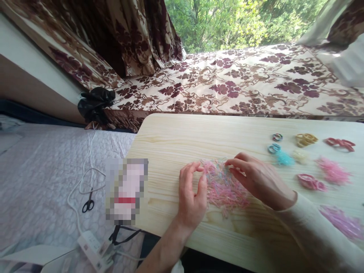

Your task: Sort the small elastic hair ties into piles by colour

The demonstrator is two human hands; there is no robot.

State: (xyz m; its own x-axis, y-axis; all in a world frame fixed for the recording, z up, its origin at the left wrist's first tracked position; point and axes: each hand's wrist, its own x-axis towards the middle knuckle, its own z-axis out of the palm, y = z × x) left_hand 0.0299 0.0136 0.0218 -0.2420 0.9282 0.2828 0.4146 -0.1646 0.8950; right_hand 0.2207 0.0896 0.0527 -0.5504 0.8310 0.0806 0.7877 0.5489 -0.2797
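A loose pile of thin elastic hair bands (224, 193), mostly pink and lilac with some blue and clear ones, lies spread on the pale wooden table (170, 140). At the pile's left edge is my left hand (192, 189), its fingers curved and the thumb apart, with nothing visible between them. Over the upper right of the pile, my right hand (256, 180) reaches down with its fingertips drawn together among the bands. Whatever those fingertips pinch is too small to make out.
On the right lie thicker hair ties in yellow (305, 139), red (340, 144) and pink (311, 182), beside turquoise (284, 158), pink (334, 170) and purple bands (341, 223). A blurred-out phone-like object (129, 185) rests at the left edge. Scissors (88, 204) and a power strip (93, 248) lie on the bed.
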